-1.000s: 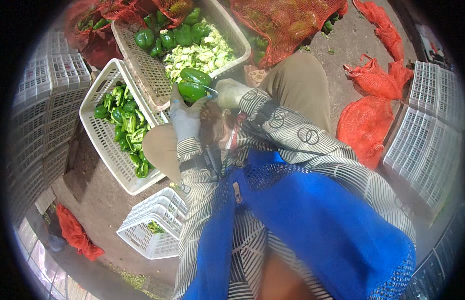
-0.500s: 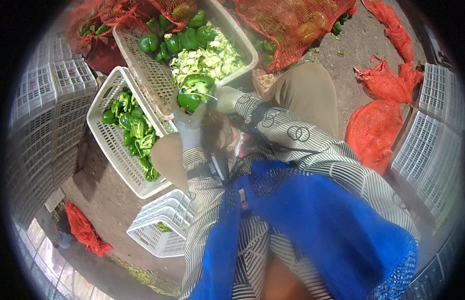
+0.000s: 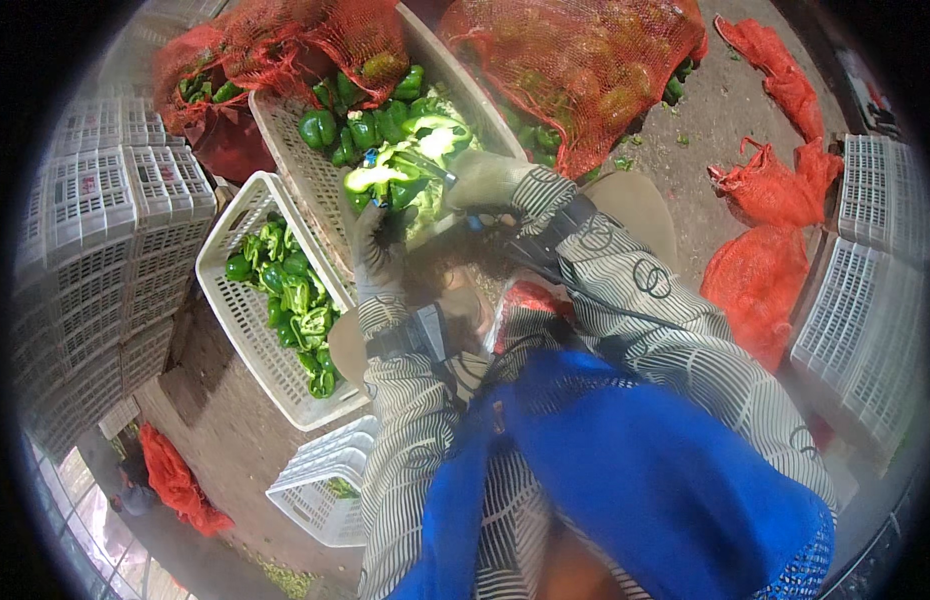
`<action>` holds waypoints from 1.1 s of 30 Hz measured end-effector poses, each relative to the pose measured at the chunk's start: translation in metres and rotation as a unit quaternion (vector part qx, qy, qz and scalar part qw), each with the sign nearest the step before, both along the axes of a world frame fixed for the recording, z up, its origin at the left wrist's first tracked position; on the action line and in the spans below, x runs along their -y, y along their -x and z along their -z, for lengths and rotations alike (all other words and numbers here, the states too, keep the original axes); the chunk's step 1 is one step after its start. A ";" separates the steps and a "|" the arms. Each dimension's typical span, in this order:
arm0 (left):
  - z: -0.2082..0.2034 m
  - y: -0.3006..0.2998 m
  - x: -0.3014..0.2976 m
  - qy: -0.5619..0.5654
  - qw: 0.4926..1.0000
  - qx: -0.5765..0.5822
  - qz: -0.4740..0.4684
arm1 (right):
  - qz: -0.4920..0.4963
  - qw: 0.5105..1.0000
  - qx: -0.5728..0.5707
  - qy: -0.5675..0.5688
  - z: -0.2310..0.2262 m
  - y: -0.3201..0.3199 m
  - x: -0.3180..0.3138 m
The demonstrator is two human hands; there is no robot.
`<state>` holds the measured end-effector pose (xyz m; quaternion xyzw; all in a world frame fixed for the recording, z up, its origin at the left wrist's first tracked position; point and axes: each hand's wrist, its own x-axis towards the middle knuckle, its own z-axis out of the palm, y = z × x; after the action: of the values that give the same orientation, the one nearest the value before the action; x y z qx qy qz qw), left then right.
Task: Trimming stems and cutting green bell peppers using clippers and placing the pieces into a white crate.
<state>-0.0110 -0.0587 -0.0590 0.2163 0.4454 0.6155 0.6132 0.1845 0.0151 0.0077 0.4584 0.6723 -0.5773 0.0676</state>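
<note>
My gloved left hand (image 3: pixel 378 250) holds a green bell pepper (image 3: pixel 370 183) over the tilted white crate (image 3: pixel 303 180) of whole peppers and pale cut pieces. My gloved right hand (image 3: pixel 488 180) grips a small knife (image 3: pixel 427 166) whose blade reaches the pepper, which looks split open. Both forearms wear striped sleeves above a blue apron. Cut green peppers (image 3: pixel 293 300) lie in the long white crate (image 3: pixel 235 320) to my left.
Red mesh sacks of peppers (image 3: pixel 575 70) lie at the top, and empty red sacks (image 3: pixel 760 270) at the right. Stacks of white crates (image 3: pixel 95 250) stand at the left and others (image 3: pixel 865 290) at the right. A small white crate (image 3: pixel 315 490) sits below.
The pepper, whole a second ago, now looks cut open between my hands. Both hands have stayed together over the tilted crate while the view shifted slightly.
</note>
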 end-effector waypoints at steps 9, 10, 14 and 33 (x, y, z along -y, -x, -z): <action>-0.067 -0.012 -0.043 -0.099 0.987 -0.118 0.037 | 0.126 0.992 -0.031 -0.010 -0.042 -0.012 -0.008; -0.066 -0.011 -0.047 -0.119 0.981 -0.147 0.030 | 0.140 0.990 -0.004 0.031 -0.046 -0.012 -0.008; -0.067 -0.018 -0.045 -0.136 0.962 -0.236 -0.002 | 0.141 0.983 -0.114 -0.016 -0.043 -0.017 0.005; -0.046 0.012 -0.032 -0.035 0.975 0.210 -0.064 | 0.375 0.853 -0.342 0.123 -0.013 -0.005 0.008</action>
<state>-0.0233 -0.0263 -0.0133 0.0749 0.2974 0.7002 0.6447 0.1898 0.0067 0.0203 0.4373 0.3537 -0.7573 -0.3319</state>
